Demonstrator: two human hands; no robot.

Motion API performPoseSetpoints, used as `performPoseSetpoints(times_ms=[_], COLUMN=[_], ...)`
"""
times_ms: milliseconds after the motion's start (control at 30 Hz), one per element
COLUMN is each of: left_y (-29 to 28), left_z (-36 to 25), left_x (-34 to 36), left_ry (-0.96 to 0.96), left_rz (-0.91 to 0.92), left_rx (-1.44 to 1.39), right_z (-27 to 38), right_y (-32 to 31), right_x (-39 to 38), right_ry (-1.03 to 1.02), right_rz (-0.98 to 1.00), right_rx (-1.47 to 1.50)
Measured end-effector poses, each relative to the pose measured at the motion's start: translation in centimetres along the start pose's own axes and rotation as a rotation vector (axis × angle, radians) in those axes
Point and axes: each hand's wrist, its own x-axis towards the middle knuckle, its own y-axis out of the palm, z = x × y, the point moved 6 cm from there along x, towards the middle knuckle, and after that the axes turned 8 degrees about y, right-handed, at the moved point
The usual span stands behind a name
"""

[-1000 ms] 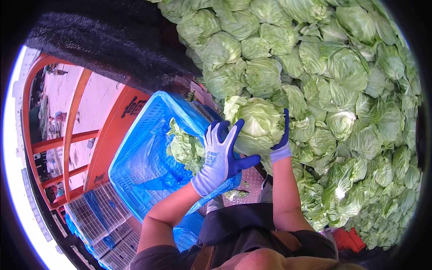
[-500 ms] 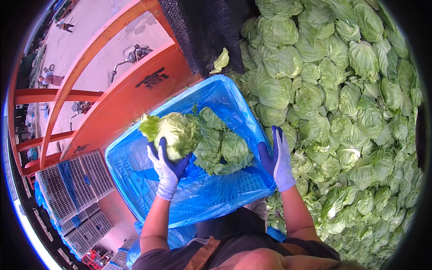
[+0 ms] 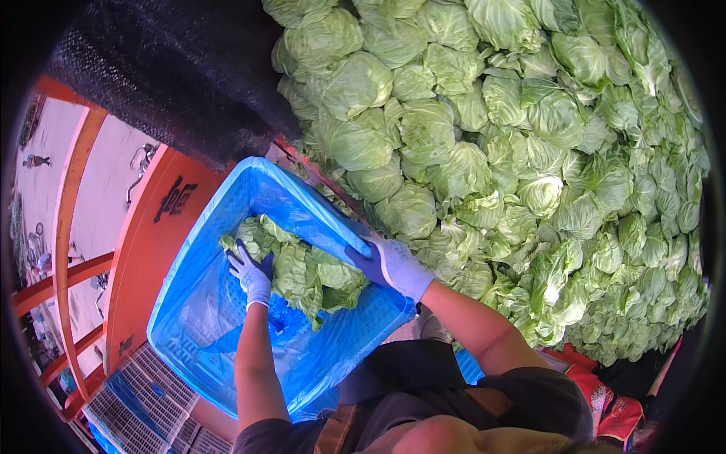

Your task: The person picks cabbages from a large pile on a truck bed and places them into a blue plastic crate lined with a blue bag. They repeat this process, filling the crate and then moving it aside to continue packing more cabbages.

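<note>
My left hand [image 3: 248, 272], in a pale glove with dark blue palm, is down inside a blue crate [image 3: 178, 299] lined with blue plastic, its spread fingers resting against leafy green cabbages [image 3: 302, 268]. My right hand [image 3: 389, 265], gloved alike, is closed on the crate's right rim; its fingertips are partly hidden. Just beyond that rim a large pile of pale green cabbages [image 3: 491, 166] fills the right and top of the view.
An orange metal side panel [image 3: 151, 250] with open bars stands left. Dark mesh [image 3: 166, 83] hangs at upper left. Plastic grates [image 3: 151, 393] lie lower left. Outside, a distant person [image 3: 36, 161] is on pavement. A red bag [image 3: 605, 408] sits lower right.
The cabbage my left hand carried has come down into the crate, and that hand's fingers are spread against the leaves. My right hand has closed on the rim. The view has swung around.
</note>
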Motion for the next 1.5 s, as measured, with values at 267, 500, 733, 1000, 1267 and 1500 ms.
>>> performPoseSetpoints(times_ms=[267, 500, 733, 1000, 1267, 1500], left_y=[-5.6, -19.8, 5.5, 9.7, -28.8, -31.0], left_z=[-2.7, -31.2, -50.4, -53.4, -44.9, -14.7], left_x=[-1.4, -12.0, -8.6, -8.2, -19.0, -17.3], left_ry=[-0.047, 0.100, -0.658, 0.116, 0.914, 0.190], left_rz=[0.211, 0.214, 0.485, 0.140, -0.164, 0.380], left_rx=[0.128, -1.294, -1.905, -1.925, -0.551, -1.452], right_z=[-0.9, -19.6, -19.0, -22.1, -4.9, 8.5], right_y=[-4.8, -26.4, -25.7, -28.9, -23.0, -2.2], right_x=[-0.8, 11.6, 16.2, 7.1, -9.7, -11.9], right_ry=[-0.195, 0.243, 0.308, -0.021, -0.299, -0.403], right_rz=[-0.123, -0.678, -0.263, -0.736, 0.512, 0.106], right_rx=[0.062, -0.312, -0.614, 0.199, 1.682, 0.425])
